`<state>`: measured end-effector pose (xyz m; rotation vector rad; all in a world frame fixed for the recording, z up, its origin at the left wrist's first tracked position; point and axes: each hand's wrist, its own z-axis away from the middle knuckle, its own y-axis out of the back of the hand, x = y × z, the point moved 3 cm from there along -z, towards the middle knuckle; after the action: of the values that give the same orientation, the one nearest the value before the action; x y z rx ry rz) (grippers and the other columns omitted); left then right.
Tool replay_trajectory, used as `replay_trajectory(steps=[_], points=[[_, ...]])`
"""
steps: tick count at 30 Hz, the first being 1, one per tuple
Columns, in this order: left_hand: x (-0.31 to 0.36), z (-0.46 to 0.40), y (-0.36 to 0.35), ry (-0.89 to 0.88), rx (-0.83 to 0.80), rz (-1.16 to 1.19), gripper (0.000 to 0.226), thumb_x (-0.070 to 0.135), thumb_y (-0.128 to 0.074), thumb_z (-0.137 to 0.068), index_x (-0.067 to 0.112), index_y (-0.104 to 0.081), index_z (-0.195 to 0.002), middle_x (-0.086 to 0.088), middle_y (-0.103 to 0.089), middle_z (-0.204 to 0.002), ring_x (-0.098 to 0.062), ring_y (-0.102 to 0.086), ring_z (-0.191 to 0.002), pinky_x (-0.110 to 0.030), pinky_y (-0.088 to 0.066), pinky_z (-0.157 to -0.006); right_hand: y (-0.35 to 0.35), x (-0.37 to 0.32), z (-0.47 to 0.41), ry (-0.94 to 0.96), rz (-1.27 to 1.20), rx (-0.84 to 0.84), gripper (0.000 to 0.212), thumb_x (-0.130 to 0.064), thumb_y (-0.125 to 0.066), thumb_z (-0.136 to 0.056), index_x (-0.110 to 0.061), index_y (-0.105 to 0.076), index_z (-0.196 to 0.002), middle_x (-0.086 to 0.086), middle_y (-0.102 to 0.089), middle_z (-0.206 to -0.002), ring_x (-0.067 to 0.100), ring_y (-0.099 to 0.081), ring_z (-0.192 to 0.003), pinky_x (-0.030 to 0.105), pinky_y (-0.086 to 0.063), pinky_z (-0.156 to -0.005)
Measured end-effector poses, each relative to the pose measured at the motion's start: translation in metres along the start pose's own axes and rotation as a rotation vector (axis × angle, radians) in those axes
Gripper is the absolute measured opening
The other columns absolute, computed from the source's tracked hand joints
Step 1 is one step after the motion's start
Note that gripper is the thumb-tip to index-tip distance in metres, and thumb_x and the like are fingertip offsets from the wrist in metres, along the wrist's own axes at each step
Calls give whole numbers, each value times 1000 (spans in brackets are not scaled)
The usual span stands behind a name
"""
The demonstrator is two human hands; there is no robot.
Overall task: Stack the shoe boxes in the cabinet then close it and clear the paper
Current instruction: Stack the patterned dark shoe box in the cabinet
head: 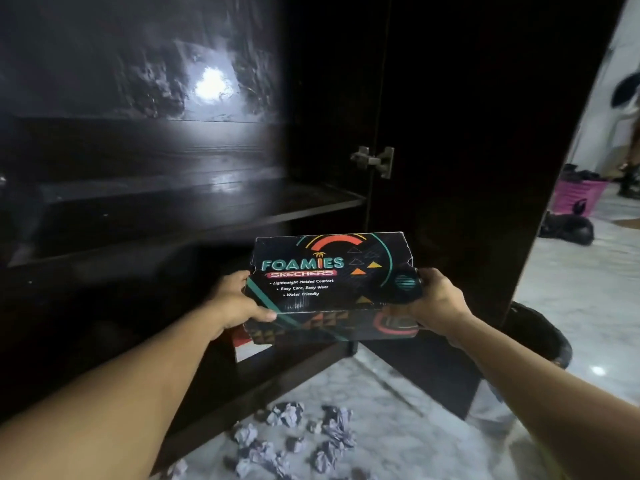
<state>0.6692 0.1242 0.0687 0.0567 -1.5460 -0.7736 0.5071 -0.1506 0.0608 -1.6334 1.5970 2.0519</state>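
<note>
I hold a black shoe box (332, 285) printed "Foamies Skechers" in front of the open dark cabinet (194, 209). My left hand (239, 303) grips its left end, thumb on the lid. Its right end is gripped by my right hand (433, 303). The box hangs below the cabinet's middle shelf, near the lower compartment. A red and white box (247, 348) shows partly beneath it inside the cabinet. Several crumpled grey paper balls (294, 434) lie on the marble floor at my feet.
The cabinet door (485, 168) stands open to the right. A dark round bin (540, 334) sits behind the door's lower edge. A pink basket (578, 195) and a dark bag (568, 230) are on the floor at the far right.
</note>
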Motion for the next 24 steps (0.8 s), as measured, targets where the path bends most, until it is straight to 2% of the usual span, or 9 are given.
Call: replay_trajectory(steps=[4, 8, 11, 13, 15, 20, 22, 24], points=[[-10, -26, 15, 45, 71, 15, 89, -5, -83, -64, 10, -40, -141, -10, -49, -142, -25, -46, -128, -44, -43, -103, -39, -18, -46, 59, -28, -31, 81, -38, -95, -44, -22, -63, -118, -1, -71, -106, 22, -67, -100, 41, -58, -85], [-17, -51, 25, 53, 132, 46, 75, -6, -79, -69, 4, -44, -134, -13, -53, -137, -22, -49, -118, -36, -41, -93, -70, -35, -82, 80, -48, -25, 64, -38, -95, -49, -18, -68, -104, 0, -72, -97, 19, -68, -92, 35, -58, -82], [-22, -74, 33, 55, 182, 104, 79, -4, -80, -69, 6, -42, -137, -11, -52, -137, -24, -50, -123, -36, -42, -95, -88, -46, -106, 81, -82, 5, 58, -36, -94, -53, -16, -71, -102, 3, -73, -96, 20, -68, -92, 35, -57, -81], [-27, -89, 36, 52, 215, 156, 82, -1, -81, -67, 10, -41, -138, -9, -52, -139, -24, -51, -123, -36, -44, -97, -98, -53, -120, 93, -112, 26, 57, -37, -92, -54, -17, -72, -103, 4, -73, -97, 20, -68, -94, 36, -57, -85], [-29, -100, 37, 22, 251, 206, 75, -3, -79, -71, 8, -43, -136, -8, -52, -139, -22, -49, -125, -30, -41, -95, -108, -59, -132, 115, -146, 46, 58, -37, -91, -57, -19, -72, -108, 3, -73, -100, 19, -68, -97, 36, -56, -89], [-38, -125, 33, -52, 347, 302, 70, -7, -71, -79, 9, -41, -140, -8, -46, -145, -19, -43, -132, -25, -36, -97, -133, -72, -157, 169, -230, 93, 53, -28, -85, -71, -17, -68, -120, 7, -70, -112, 22, -65, -109, 36, -50, -99], [-43, -133, 29, -75, 397, 328, 69, -9, -68, -80, 8, -40, -141, -8, -47, -144, -17, -47, -127, -24, -39, -95, -143, -73, -166, 174, -237, 110, 55, -28, -84, -71, -17, -63, -121, 8, -67, -114, 24, -63, -110, 37, -50, -98], [-46, -140, 26, -99, 433, 353, 70, -10, -67, -81, 8, -39, -143, -8, -51, -140, -12, -52, -112, -22, -42, -89, -153, -73, -176, 164, -227, 139, 62, -27, -84, -69, -13, -53, -120, 11, -61, -119, 28, -58, -112, 37, -49, -97]])
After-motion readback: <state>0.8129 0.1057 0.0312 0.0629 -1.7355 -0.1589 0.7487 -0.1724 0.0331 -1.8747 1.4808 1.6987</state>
